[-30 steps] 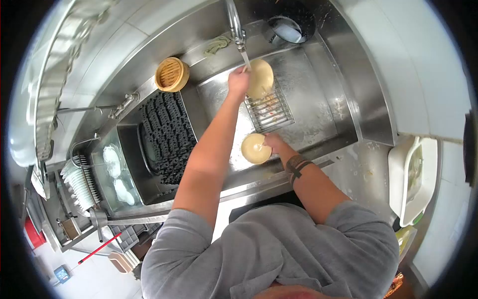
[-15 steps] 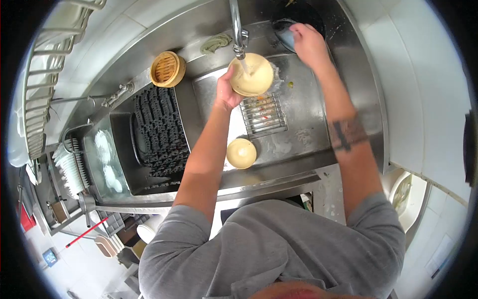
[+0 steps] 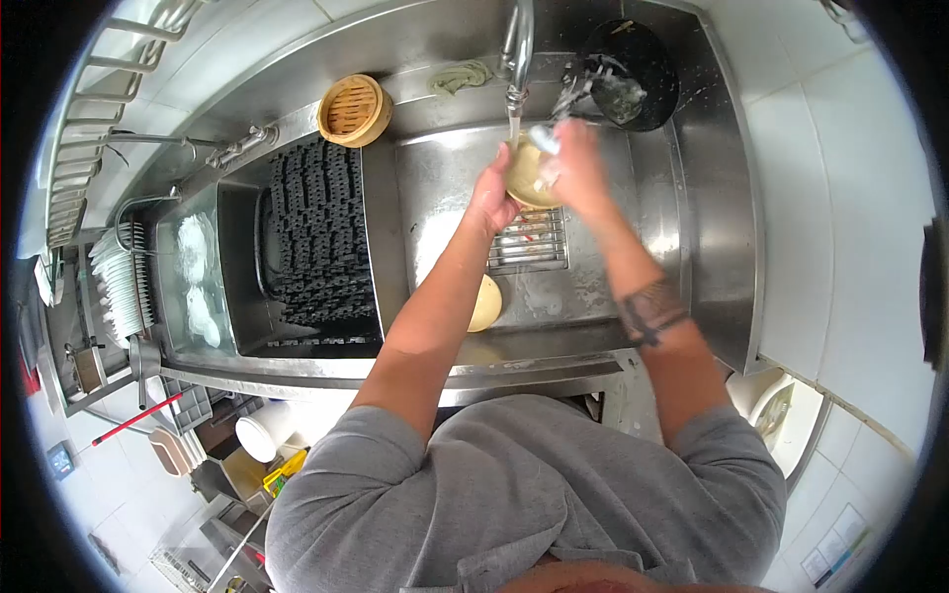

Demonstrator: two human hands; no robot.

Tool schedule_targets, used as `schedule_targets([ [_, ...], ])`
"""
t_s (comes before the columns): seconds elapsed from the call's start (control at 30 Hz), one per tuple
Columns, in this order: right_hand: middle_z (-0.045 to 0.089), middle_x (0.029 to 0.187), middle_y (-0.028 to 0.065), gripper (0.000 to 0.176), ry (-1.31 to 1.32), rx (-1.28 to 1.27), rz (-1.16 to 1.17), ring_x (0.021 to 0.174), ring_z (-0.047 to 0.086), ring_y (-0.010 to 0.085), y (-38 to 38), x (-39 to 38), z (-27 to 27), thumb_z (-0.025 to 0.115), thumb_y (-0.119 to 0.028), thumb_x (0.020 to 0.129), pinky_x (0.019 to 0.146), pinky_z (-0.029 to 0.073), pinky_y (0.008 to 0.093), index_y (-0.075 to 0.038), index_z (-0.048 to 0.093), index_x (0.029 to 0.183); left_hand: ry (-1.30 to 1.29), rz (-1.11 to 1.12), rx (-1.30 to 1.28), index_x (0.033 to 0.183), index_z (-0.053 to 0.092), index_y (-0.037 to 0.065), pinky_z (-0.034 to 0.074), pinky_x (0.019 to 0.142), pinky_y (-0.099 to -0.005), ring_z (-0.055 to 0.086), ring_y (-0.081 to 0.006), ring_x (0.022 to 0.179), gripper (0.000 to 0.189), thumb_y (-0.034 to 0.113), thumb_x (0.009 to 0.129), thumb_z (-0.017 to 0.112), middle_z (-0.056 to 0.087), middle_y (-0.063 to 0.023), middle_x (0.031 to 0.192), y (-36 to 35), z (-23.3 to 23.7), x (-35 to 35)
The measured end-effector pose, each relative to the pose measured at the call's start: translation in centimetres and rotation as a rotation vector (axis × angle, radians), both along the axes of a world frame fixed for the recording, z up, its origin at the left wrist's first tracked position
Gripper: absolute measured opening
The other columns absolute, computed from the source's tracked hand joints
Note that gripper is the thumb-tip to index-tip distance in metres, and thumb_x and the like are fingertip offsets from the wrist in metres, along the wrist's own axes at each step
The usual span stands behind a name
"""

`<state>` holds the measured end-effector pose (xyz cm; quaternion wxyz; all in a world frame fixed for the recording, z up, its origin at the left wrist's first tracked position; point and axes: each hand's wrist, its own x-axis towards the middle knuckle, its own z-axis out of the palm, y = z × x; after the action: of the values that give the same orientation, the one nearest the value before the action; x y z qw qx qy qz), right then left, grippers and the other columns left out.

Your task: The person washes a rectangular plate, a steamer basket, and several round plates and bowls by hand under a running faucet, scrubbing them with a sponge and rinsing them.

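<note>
My left hand (image 3: 493, 194) grips the left rim of a pale yellow bowl (image 3: 526, 178) under the tap (image 3: 517, 74), from which water runs. My right hand (image 3: 578, 166), smeared by motion, is at the bowl's right side, closed on something whitish and wet that is too blurred to name. Below my left hand, a second yellow bowl (image 3: 485, 304) sits on the sink floor, partly hidden by my forearm. A metal grate (image 3: 529, 243) lies under the held bowl. The black pan (image 3: 652, 84) at the back right holds sudsy water.
A bamboo steamer (image 3: 353, 110) and a green cloth (image 3: 461, 77) rest on the sink's back ledge. Black ridged racks (image 3: 318, 232) fill the left basin. White plates (image 3: 121, 287) stand in a rack at the far left. A wire shelf (image 3: 84, 128) hangs at the upper left.
My right hand has come from the black pan to the held bowl, with water splashing behind it. The held bowl now tilts beside the stream. The camera view has shifted slightly.
</note>
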<state>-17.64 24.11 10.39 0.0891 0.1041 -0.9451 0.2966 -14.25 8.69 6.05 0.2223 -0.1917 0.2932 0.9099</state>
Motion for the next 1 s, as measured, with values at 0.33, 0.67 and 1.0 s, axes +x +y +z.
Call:
schedule_targets([
  [0.33, 0.066, 0.129, 0.0195, 0.028, 0.254, 0.201, 0.386, 0.125, 0.059, 0.0351, 1.3, 1.8, -10.4, 0.064, -0.027, 0.091, 0.106, 0.047, 0.0458, -0.007, 0.073, 0.108, -0.049, 0.065, -0.423, 0.139, 0.049, 0.001, 0.054, 0.097, -0.0482, 0.063, -0.0304, 0.114, 0.052, 0.043, 0.111, 0.039, 0.061, -0.0157, 0.128, -1.4, -3.9, 1.1],
  [0.67, 0.069, 0.106, 0.0131, 0.024, -0.159, -0.436, 0.199, 0.103, 0.064, 0.0293, 0.8, 2.2, -7.7, 0.073, -0.021, 0.081, 0.095, 0.052, 0.0398, -0.006, 0.065, 0.098, -0.122, -0.042, -0.339, 0.141, 0.046, -0.004, 0.06, 0.093, -0.0465, 0.067, -0.032, 0.114, 0.046, 0.029, 0.108, 0.05, 0.059, -0.0208, 0.135, -4.2, -7.1, 0.4],
  [1.0, 0.064, 0.085, 0.0028, 0.022, -0.688, -1.338, -0.174, 0.083, 0.063, 0.0153, -1.5, -0.8, -8.5, 0.08, -0.025, 0.081, 0.075, 0.052, 0.0356, -0.009, 0.066, 0.088, -0.277, -0.503, 0.465, 0.121, 0.06, 0.001, 0.063, 0.069, -0.0346, 0.072, -0.024, 0.081, 0.032, 0.027, 0.107, 0.05, 0.07, -0.0154, 0.098, -3.7, -12.4, 4.6],
])
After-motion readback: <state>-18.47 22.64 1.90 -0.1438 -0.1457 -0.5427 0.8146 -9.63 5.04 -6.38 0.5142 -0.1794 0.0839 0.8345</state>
